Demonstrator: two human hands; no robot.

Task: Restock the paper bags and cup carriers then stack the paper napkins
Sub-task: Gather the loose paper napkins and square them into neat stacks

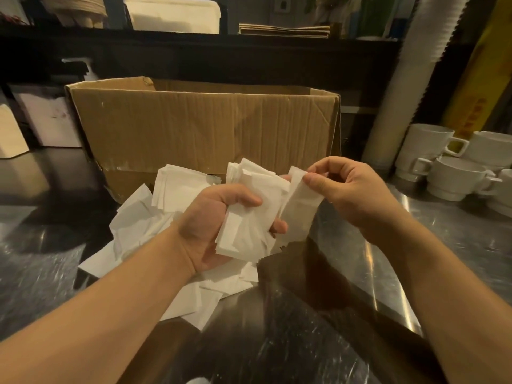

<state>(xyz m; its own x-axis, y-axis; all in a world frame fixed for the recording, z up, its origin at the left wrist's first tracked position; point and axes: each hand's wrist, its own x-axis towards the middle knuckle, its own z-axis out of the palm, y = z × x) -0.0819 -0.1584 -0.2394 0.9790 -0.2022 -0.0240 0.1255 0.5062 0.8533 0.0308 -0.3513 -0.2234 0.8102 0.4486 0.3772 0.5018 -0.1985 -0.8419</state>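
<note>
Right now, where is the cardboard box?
In the head view the cardboard box stands on the steel counter at centre, just behind the loose napkins, with white cups to its right.

A worn cardboard box (205, 126) stands open on the scratched steel counter (291, 342) ahead of me. To my right white mugs (448, 167) sit stacked in a cluster, with a tall sleeve of white lids (407, 87) leaning behind them beside a yellow panel (479, 87). On the dark shelf (194, 51) above rests a white tub (174, 15)
</note>
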